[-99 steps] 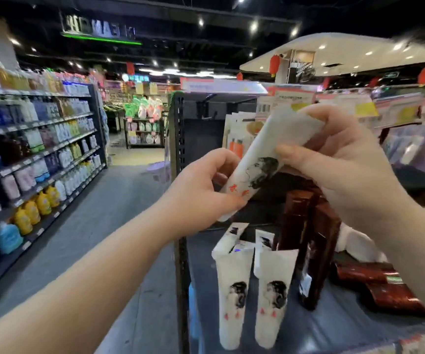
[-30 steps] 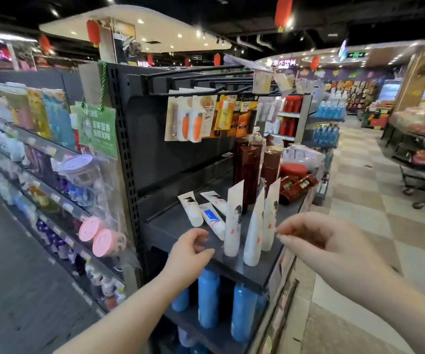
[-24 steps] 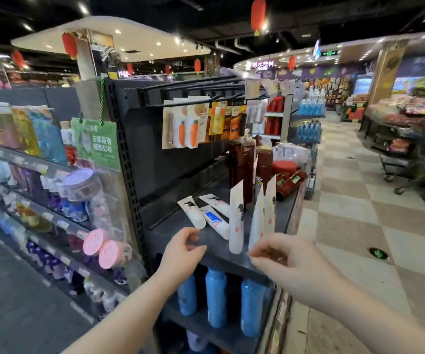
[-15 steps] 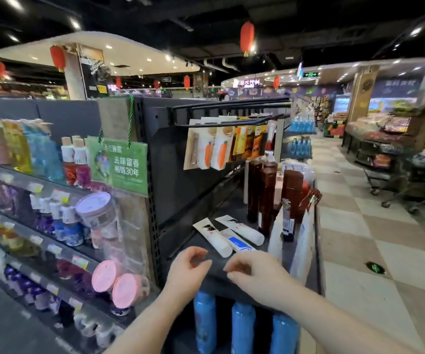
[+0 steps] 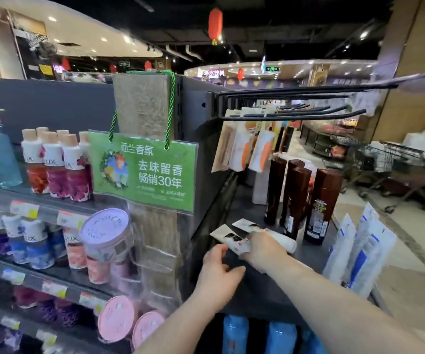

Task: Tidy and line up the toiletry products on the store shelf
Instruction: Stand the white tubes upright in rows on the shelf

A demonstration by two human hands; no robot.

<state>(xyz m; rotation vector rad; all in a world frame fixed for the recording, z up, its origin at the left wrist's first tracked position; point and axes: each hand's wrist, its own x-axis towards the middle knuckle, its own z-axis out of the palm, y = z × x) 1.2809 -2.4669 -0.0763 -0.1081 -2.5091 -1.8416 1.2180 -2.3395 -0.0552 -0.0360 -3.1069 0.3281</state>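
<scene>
Two white tubes with a dark portrait print lie flat at the left of the dark end shelf (image 5: 270, 292). My right hand (image 5: 263, 249) reaches across and grips the nearer white tube (image 5: 228, 237) around its middle. The second tube (image 5: 246, 224) lies just behind it, partly under my fingers. My left hand (image 5: 217, 275) rests at the shelf's left front edge, fingers loosely bent and holding nothing, just short of the nearer tube's flat end. Several white tubes with blue print (image 5: 359, 251) stand upright at the shelf's right front. Tall brown bottles (image 5: 295, 198) stand behind.
Black hooks (image 5: 295, 116) with hanging packets (image 5: 242, 146) jut out above the shelf. A green sign (image 5: 142, 175) and pink tubs (image 5: 104, 233) hang at the left corner. Lux bottles (image 5: 53, 167) fill the side shelves. Blue bottles (image 5: 234, 335) stand below; shopping carts (image 5: 390, 159) are at right.
The view has swung closer and to the shelf's left corner. My right hand has reached forward and taken hold of a lying white tube; my left hand has moved up to the shelf edge.
</scene>
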